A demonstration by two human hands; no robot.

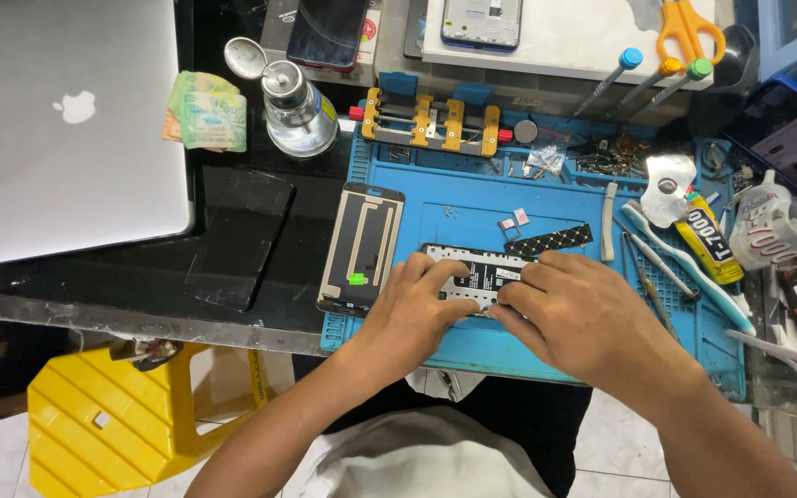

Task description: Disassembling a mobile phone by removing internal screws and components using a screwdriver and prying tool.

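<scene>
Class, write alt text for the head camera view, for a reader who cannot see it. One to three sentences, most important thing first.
A person's left hand and right hand press on an opened phone lying on a blue repair mat. A detached phone back panel lies to its left, and a closed silver laptop sits further left on the black desk.

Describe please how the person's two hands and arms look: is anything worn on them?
Both the left hand and the right hand are bare: no gloves, and no ring, watch or bracelet shows. The forearms are bare too, with no sleeve visible up to the picture's lower edge. The fingernails look short and unpainted. No marks or tattoos are visible from this view.
</scene>
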